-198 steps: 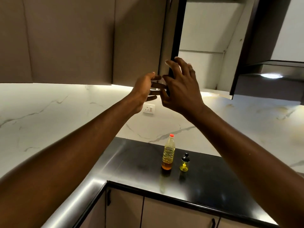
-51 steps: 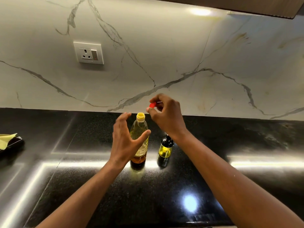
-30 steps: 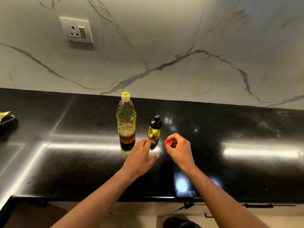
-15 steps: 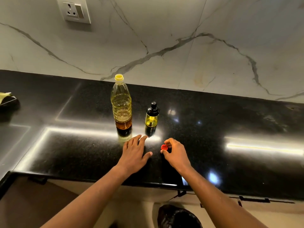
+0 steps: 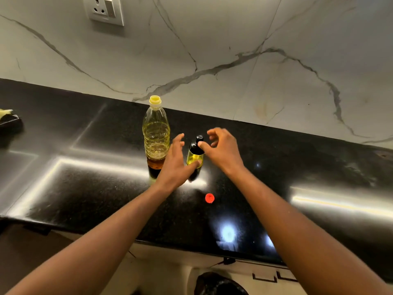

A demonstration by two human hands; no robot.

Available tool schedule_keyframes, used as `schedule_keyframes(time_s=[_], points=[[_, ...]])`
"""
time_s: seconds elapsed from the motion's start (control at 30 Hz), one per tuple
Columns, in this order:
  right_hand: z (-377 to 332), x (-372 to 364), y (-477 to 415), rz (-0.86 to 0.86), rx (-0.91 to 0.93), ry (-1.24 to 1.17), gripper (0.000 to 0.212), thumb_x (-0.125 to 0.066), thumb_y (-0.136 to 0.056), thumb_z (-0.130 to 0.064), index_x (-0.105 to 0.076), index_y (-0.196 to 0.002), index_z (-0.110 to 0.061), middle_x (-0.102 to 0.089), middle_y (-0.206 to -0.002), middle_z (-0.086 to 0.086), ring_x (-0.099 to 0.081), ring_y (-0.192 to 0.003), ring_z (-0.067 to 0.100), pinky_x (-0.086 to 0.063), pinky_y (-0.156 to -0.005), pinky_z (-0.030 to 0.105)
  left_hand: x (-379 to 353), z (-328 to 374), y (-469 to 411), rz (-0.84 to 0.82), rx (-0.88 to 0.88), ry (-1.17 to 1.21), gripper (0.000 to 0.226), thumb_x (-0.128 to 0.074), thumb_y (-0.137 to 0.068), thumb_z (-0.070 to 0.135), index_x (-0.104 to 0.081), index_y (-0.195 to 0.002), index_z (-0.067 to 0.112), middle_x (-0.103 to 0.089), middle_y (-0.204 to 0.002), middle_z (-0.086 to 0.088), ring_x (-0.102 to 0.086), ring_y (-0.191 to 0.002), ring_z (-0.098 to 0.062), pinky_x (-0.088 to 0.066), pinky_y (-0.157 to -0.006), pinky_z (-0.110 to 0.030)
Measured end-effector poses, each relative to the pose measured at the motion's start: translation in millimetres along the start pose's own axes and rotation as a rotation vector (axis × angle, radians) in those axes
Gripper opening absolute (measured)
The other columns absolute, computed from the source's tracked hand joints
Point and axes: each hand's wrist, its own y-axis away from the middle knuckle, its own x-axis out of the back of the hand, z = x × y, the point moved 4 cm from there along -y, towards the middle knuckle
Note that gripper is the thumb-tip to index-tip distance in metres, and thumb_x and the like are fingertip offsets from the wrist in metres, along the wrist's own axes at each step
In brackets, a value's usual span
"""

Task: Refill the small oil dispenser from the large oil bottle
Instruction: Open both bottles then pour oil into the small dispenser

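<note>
Table [image 5: 85, 188]: black, polished, glaring with reflected light; it carries everything listed here.
Large oil bottle [image 5: 156, 135]: upright toward the back of the table, neck uncapped, well filled with yellow oil.
Red cap [image 5: 209, 198]: lies loose on the table, nearer the front edge, apart from both bottles.
Small dispenser [image 5: 194, 155]: upright just right of the large oil bottle, between the two hands; a little yellow oil inside, black top [image 5: 196, 144] on.
Left hand [image 5: 174, 162]: fingers spread, cupped toward the dispenser's glass body, thumb across its front; not closed on it. I cannot tell whether it touches.
Right hand [image 5: 223, 147]: fingers loosely curled, thumb tip at the black top, holding nothing yet.
Step, as judged: steady the dispenser and take its top off; no pouring done.
Risk, tipping: the dispenser is light and narrow; twisting the top before the left hand grips firmly could topple it.
Risk, knock: the open bottle stands beside the left wrist; a careless elbow spills it.
Risk, slip: oily glass may slide through the fingers.
Risk, cap: the loose red cap could roll off the front edge.
</note>
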Motion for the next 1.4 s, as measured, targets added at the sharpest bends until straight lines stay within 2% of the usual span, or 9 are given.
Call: schedule_keyframes(time_s=[0.13,0.23,0.33,0.53,0.83,1.0,1.17,1.33,1.4], points=[[-8,-5,-41,-0.13,0.007,0.265,0.052,-0.076,-0.087,-0.05,-0.068,-0.12,-0.012,-0.064,-0.111,0.006,-0.064,-0.097,0.02,-0.055,-0.084,0.037,-2,6,-29,-0.026,0.057,0.025,0.106,-0.084,-0.083,0.03,-0.014,-0.161,0.02,-0.041,-0.156,-0.015,-0.039,-0.146,-0.025,-0.035,-0.116,-0.036],[-6,-14,-49,-0.221,-0.048,0.42,0.053,-0.072,-0.085,-0.063,-0.068,-0.103,-0.013,-0.069,-0.094,0.004,-0.067,-0.087,0.024,-0.057,-0.073,0.039,-5,3,-42,-0.058,0.085,0.039,0.112,-0.088,-0.08,0.025,-0.012,-0.162,0.02,-0.048,-0.153,-0.013,-0.046,-0.142,-0.027,-0.038,-0.116,-0.04],[-4,-19,-49,-0.213,-0.063,0.437,0.048,-0.071,-0.085,-0.061,-0.067,-0.094,-0.014,-0.067,-0.083,0.003,-0.067,-0.079,0.023,-0.059,-0.07,0.041,-9,-2,-47,-0.091,0.098,0.056,0.112,-0.088,-0.08,0.018,-0.012,-0.162,0.019,-0.061,-0.141,-0.005,-0.054,-0.134,-0.023,-0.039,-0.106,-0.03],[-7,-19,-46,-0.214,-0.082,0.352,0.026,-0.072,-0.083,-0.04,-0.071,-0.089,-0.015,-0.068,-0.079,0.002,-0.068,-0.077,0.022,-0.06,-0.069,0.039,-11,-8,-49,-0.077,0.091,0.051,0.097,-0.083,-0.086,0.018,-0.02,-0.159,0.017,-0.065,-0.139,-0.004,-0.056,-0.133,-0.021,-0.039,-0.102,-0.026],[-4,17,-27,-0.037,-0.05,0.067,0.023,-0.072,-0.084,-0.042,-0.071,-0.091,-0.02,-0.068,-0.08,-0.007,-0.065,-0.075,0.01,-0.055,-0.068,0.033,-12,0,-44,-0.031,0.041,-0.004,0.092,-0.083,-0.085,0.024,-0.027,-0.157,0.02,-0.049,-0.149,-0.01,-0.047,-0.139,-0.023,-0.04,-0.109,-0.032],[39,50,11,0.185,-0.259,-0.393,0.013,-0.074,-0.086,-0.029,-0.075,-0.089,-0.016,-0.074,-0.084,0.005,-0.075,-0.079,0.023,-0.065,-0.067,0.04,-14,11,-22,0.09,-0.122,-0.034,0.065,-0.078,-0.089,0.024,-0.045,-0.144,0.017,-0.049,-0.134,-0.004,-0.051,-0.126,-0.013,-0.046,-0.105,-0.03],[95,39,59,0.317,-0.507,-0.695,0.003,-0.076,-0.09,-0.01,-0.075,-0.092,-0.008,-0.077,-0.088,0.017,-0.078,-0.088,0.037,-0.064,-0.075,0.041,-36,7,4,0.008,-0.214,-0.042,0.04,-0.074,-0.091,0.02,-0.058,-0.127,0.016,-0.053,-0.12,0.004,-0.054,-0.107,-0.004,-0.044,-0.091,-0.013],[137,12,94,0.313,-0.598,-0.59,0.016,-0.081,-0.066,-0.029,-0.078,-0.081,-0.025,-0.077,-0.079,0.01,-0.077,-0.081,0.029,-0.062,-0.082,0.051,-62,-10,18,-0.113,-0.196,-0.085,0.038,-0.074,-0.092,0.02,-0.062,-0.127,0.012,-0.061,-0.118,0.0,-0.059,-0.106,-0.01,-0.052,-0.095,-0.03],[145,5,101,0.299,-0.6,-0.502,0.015,-0.083,-0.068,-0.026,-0.078,-0.083,-0.027,-0.077,-0.079,0.005,-0.075,-0.079,0.024,-0.063,-0.083,0.05,-68,-16,23,-0.158,-0.17,-0.109,0.045,-0.073,-0.093,0.023,-0.06,-0.135,0.011,-0.061,-0.122,-0.003,-0.06,-0.11,-0.012,-0.052,-0.099,-0.034]])
